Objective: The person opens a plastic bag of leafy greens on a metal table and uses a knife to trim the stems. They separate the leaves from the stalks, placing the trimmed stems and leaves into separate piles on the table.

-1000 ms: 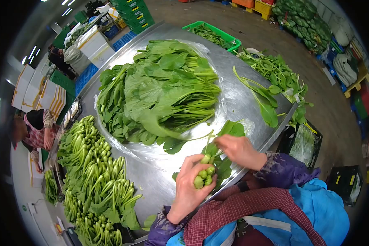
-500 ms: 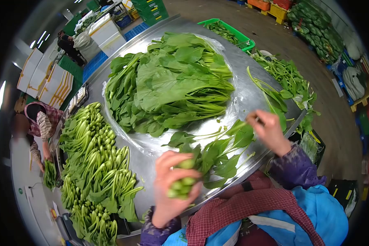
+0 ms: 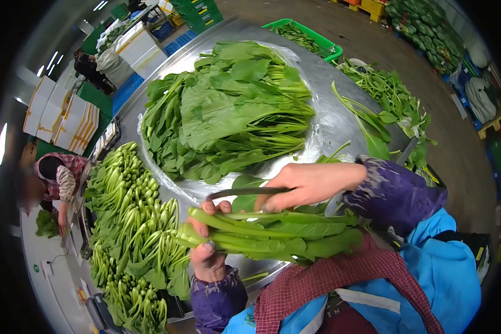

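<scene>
My left hand is closed around the stem end of a bunch of leafy greens, its leaves pointing right. Just above the bunch, my right hand pinches a thin dark strip, which runs across to the fingers of my left hand. Behind both hands, a large heap of leafy greens lies on clear plastic film. More greens, stems bunched together, are piled along the left side of the metal table.
Loose stalks lie at the table's right, beside a pile of greens. A green crate stands beyond the far edge. At the left, another person handles greens near white foam boxes.
My left hand has turned the bunch sideways, leaves to the right. My right hand has moved left from the loose stalks to above the bunch and now pinches the dark strip.
</scene>
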The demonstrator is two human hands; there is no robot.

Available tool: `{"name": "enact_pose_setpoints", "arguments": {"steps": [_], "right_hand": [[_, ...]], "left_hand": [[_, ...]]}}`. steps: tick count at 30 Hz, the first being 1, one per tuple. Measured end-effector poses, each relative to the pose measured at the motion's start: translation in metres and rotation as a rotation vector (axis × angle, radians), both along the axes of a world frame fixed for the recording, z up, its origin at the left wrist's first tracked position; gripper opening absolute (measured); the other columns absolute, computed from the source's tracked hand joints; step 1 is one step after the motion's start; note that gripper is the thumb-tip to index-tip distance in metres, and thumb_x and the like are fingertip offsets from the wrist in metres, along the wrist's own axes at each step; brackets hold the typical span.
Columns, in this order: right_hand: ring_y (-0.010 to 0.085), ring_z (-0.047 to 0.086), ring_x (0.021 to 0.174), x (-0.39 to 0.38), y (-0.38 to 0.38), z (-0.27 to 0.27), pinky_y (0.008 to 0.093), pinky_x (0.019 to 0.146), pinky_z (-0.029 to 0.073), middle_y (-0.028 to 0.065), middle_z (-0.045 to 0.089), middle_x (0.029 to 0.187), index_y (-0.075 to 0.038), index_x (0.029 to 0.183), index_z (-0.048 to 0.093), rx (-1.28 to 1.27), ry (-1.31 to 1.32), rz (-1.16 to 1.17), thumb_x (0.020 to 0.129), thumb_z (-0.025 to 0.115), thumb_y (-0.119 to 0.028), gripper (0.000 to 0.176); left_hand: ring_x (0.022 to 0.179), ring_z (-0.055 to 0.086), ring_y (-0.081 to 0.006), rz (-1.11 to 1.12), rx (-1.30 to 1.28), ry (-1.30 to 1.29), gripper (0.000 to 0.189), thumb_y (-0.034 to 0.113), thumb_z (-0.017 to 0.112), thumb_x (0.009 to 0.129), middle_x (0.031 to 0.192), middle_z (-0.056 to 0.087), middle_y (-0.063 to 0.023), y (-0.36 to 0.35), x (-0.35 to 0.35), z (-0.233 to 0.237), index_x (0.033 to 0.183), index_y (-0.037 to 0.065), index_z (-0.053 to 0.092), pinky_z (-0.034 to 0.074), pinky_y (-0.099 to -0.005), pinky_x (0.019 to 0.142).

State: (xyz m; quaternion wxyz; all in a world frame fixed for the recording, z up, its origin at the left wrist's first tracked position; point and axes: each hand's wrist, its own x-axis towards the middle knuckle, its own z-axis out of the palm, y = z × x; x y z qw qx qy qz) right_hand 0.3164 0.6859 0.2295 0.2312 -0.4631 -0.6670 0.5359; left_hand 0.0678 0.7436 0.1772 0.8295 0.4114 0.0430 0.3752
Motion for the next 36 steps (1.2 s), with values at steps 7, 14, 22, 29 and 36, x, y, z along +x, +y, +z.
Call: {"name": "enact_pose_setpoints", "arguments": {"steps": [7, 14, 22, 29, 36], "right_hand": [[0.0158, 0.057, 0.063, -0.013, 0.005, -0.032, 0.0306, 0.059, 0.045, 0.0060, 0.061, 0.070, -0.001, 0.083, 0.062, 0.216, 0.076, -0.301, 0.078, 0.066, -0.019, 0.019], [0.0295, 0.059, 0.065, -0.029, -0.015, -0.030, 0.0386, 0.053, 0.046, 0.0094, 0.056, 0.073, -0.004, 0.083, 0.057, 0.725, -0.398, -0.463, 0.073, 0.066, -0.011, 0.016], [0.0208, 0.060, 0.065, 0.062, -0.029, -0.041, 0.0315, 0.052, 0.048, 0.0047, 0.055, 0.073, -0.009, 0.080, 0.056, 1.050, -0.843, -0.659, 0.075, 0.061, -0.010, 0.008], [0.0261, 0.063, 0.082, 0.109, -0.044, -0.083, 0.0362, 0.070, 0.052, 0.0063, 0.061, 0.093, -0.012, 0.099, 0.063, 0.681, -0.977, -0.861, 0.078, 0.067, -0.020, 0.023], [0.0301, 0.063, 0.082, 0.057, -0.002, -0.159, 0.0379, 0.070, 0.051, 0.0114, 0.060, 0.103, -0.005, 0.111, 0.051, 0.530, -0.745, -0.732, 0.077, 0.067, -0.015, 0.039]], "left_hand": [[0.128, 0.036, -0.0400, 0.159, -0.119, 0.129, 0.031, 0.011, 0.072, 0.069, 0.143, 0.028, -0.0244, -0.002, 0.019, 0.001, 0.093, 0.011, 0.052, 0.034, -0.0553, 0.103], [0.108, 0.053, -0.0227, 0.335, -0.204, 0.400, 0.029, -0.001, 0.065, 0.075, 0.129, 0.049, -0.0173, -0.008, 0.035, 0.000, 0.101, 0.004, 0.051, 0.043, -0.0373, 0.094], [0.079, 0.060, -0.0199, -0.047, 0.265, 0.669, 0.039, -0.004, 0.069, 0.068, 0.095, 0.058, -0.0120, 0.001, 0.012, -0.010, 0.103, 0.003, 0.053, 0.050, -0.0320, 0.072], [0.088, 0.064, -0.0250, 0.172, -0.440, -0.021, 0.080, -0.002, 0.061, 0.077, 0.112, 0.060, -0.0105, 0.022, -0.006, -0.009, 0.144, 0.008, 0.018, 0.051, -0.0381, 0.089], [0.096, 0.052, -0.0191, 0.182, -0.380, -0.315, 0.050, -0.001, 0.063, 0.078, 0.112, 0.056, -0.0025, 0.035, -0.022, -0.008, 0.123, 0.011, 0.047, 0.039, -0.0347, 0.093]]}}
